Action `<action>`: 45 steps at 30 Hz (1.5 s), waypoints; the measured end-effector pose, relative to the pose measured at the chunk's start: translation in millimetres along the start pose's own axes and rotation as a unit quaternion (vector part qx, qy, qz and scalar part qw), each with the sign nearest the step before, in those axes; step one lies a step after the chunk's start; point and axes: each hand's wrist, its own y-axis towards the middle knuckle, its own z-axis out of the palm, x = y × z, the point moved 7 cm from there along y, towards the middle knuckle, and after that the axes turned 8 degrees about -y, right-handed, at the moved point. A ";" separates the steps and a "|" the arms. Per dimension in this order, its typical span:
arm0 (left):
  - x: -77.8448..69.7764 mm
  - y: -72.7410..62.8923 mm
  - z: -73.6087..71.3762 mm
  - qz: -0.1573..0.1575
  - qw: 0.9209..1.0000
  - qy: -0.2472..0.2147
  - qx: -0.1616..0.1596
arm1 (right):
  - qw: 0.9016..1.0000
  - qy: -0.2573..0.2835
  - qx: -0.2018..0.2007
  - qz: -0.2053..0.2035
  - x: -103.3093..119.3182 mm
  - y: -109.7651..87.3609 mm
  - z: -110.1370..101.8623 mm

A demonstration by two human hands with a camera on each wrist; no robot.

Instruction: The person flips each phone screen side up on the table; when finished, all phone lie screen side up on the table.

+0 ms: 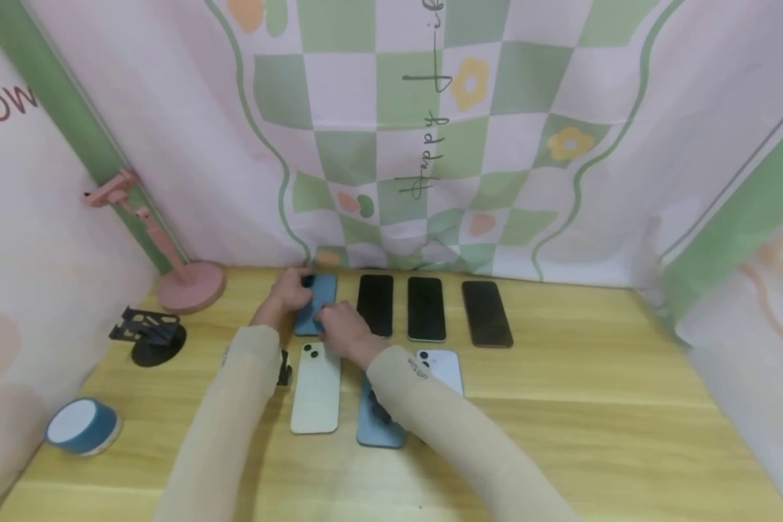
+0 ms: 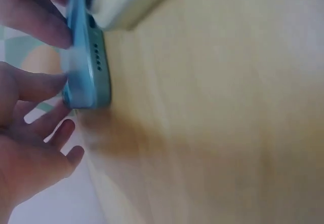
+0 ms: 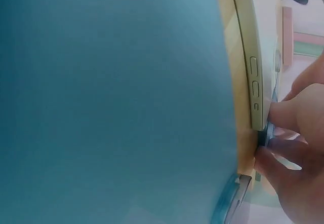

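A blue phone [image 1: 325, 290] lies back side up at the left end of the far row, its camera corner partly covered. My left hand [image 1: 291, 291] holds it at the far left corner, with the thumb over its back in the left wrist view. Fingers of my right hand [image 1: 346, 328] pinch its near right edge. Just below lies a cream phone [image 1: 316, 399], camera side up. Beneath my right forearm are a second blue phone [image 1: 380, 428] and a pale lavender phone [image 1: 449, 368], both partly hidden by the sleeve.
Three phones with dark screens, a left one [image 1: 375, 304], a middle one [image 1: 426, 309] and a right one [image 1: 487, 314], continue the far row. At left stand a pink stand [image 1: 191, 287], a black phone holder [image 1: 159, 344] and a blue round container [image 1: 83, 426]. A curtain [image 1: 404, 239] hangs behind the table.
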 end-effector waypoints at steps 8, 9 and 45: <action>-0.1 1.0 0.3 -0.001 0.998 -0.053 -0.026 | 0.999 -0.032 0.018 0.003 6.9 1.1 5.2; -0.1 1.5 0.6 -0.002 0.998 -0.052 -0.026 | 0.999 -0.034 0.019 0.004 6.8 1.0 5.1; -30.7 -4.3 -23.3 -0.062 0.990 0.050 -0.117 | 0.989 0.150 0.011 0.010 -32.2 -20.2 -25.7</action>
